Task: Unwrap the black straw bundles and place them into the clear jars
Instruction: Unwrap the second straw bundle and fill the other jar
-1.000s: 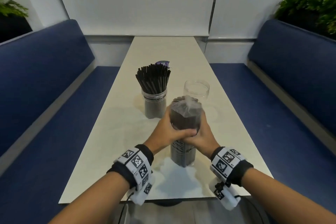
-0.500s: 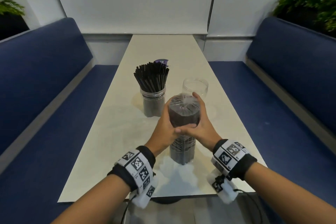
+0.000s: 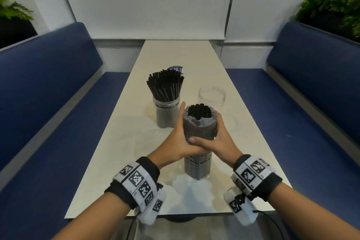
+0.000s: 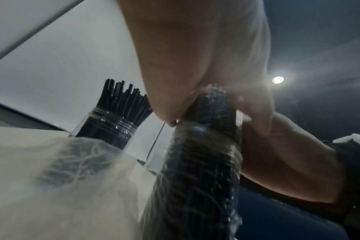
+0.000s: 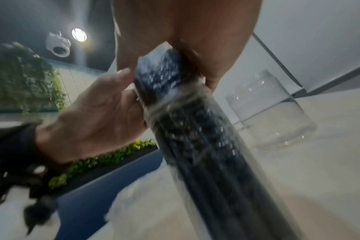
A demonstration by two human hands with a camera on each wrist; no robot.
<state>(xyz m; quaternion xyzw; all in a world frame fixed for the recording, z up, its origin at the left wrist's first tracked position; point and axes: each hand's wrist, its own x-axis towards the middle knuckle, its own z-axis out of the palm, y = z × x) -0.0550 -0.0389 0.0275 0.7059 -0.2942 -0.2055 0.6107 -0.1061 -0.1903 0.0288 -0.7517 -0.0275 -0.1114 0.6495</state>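
A black straw bundle in clear plastic wrap stands upright on the white table. The wrap is open at its top and the bare straw ends show. My left hand grips the bundle's left side with the thumb across the front. From the other side my right hand grips it too, thumb under the left thumb. In the wrist views the bundle runs between both palms. An empty clear jar stands just behind the bundle. To its left, another jar is full of loose black straws.
Crumpled clear wrap lies on the table in front of the bundle. A small purple item sits behind the full jar. Blue benches flank the narrow table. Plants stand behind the seat backs.
The wrap that covered the bundle's top is now open and pushed down, baring the straw ends. My right hand left the top and both hands now clasp the bundle's sides.
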